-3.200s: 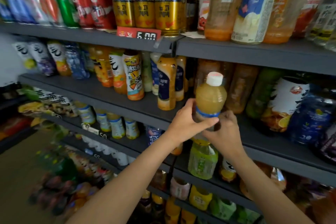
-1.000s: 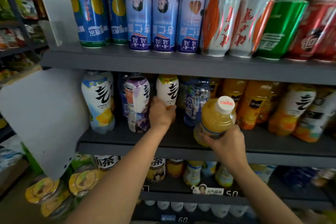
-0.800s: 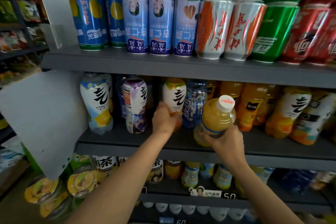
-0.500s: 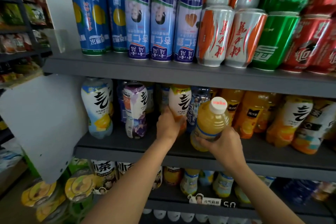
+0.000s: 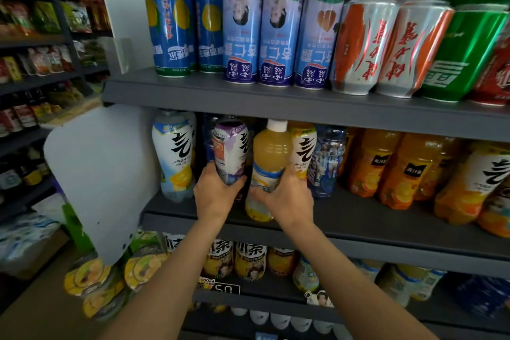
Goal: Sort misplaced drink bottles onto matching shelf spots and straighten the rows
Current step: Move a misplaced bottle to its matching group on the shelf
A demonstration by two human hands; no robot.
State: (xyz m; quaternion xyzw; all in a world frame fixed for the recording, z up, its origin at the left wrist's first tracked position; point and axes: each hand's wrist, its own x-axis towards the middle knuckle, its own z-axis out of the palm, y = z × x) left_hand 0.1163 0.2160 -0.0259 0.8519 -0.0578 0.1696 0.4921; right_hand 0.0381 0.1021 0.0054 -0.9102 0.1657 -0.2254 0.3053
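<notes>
The right hand (image 5: 287,196) has its grip clamped on the white-capped yellow juice bottle (image 5: 271,157), upright, its base over the middle shelf (image 5: 358,218). Just left of it, the left hand (image 5: 216,196) clasps the purple-labelled bottle (image 5: 230,152), tilted.

juice bottle (image 5: 271,157): yellow, white cap, upright on the middle shelf (image 5: 358,218)
purple bottle (image 5: 230,152): white-purple label, tilted a bit, just left of it
</notes>
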